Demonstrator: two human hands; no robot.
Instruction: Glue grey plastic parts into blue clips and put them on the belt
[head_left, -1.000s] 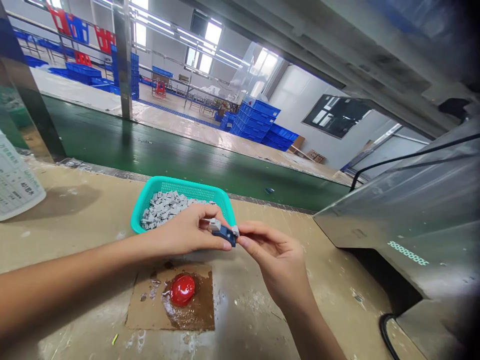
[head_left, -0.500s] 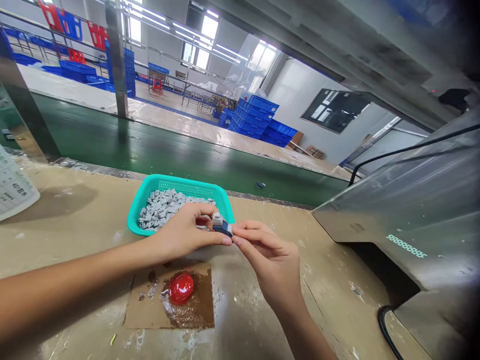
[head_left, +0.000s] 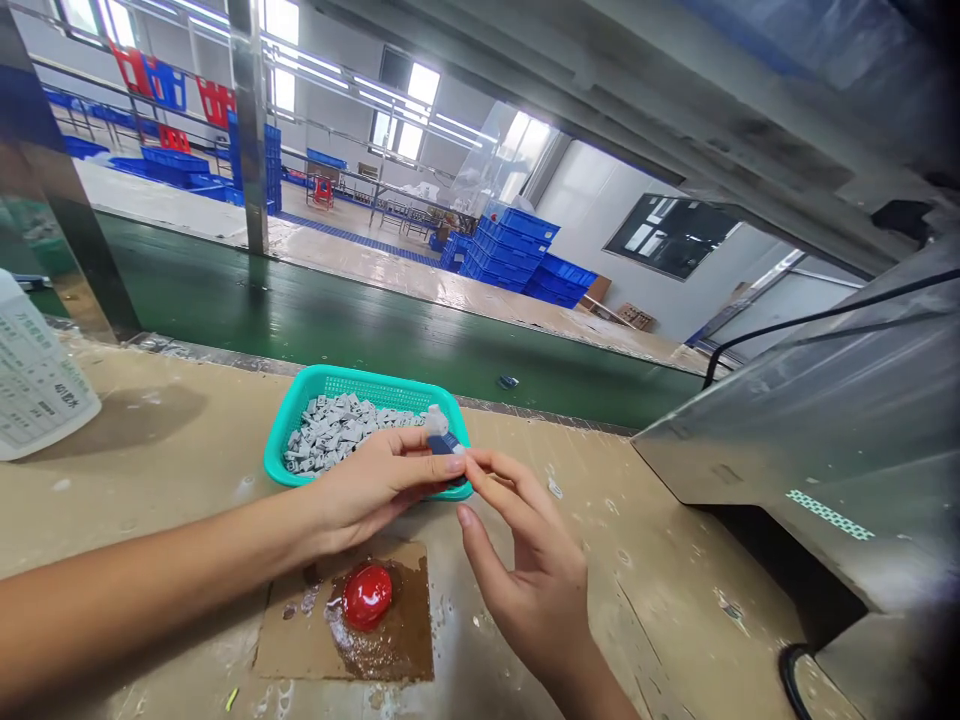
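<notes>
My left hand (head_left: pixel 379 485) pinches a small dark blue plastic part with light grey pieces (head_left: pixel 445 438) between thumb and fingers, over the front right of a turquoise basket. My right hand (head_left: pixel 534 565) has its index fingertip against the part's right end, while its thumb stands apart below. The turquoise basket (head_left: pixel 276 440) carries many small grey plastic pieces (head_left: pixel 337 428). Nearer to me, a glossy red rounded object (head_left: pixel 367 597) sits in a wet patch on a piece of cardboard (head_left: pixel 289 645).
A white labelled bottle (head_left: pixel 37 385) stands at the left. Behind the basket runs a green conveyor belt (head_left: pixel 360 335) with a small dark part (head_left: pixel 508 382) on it. A metal housing (head_left: pixel 757 440) rises at the right. Blue crates (head_left: pixel 510 240) are stacked beyond.
My right thumb has come away from the blue part and dropped lower, opening the pinch. My left hand still grips the part, now tilted slightly. The view has shifted a little.
</notes>
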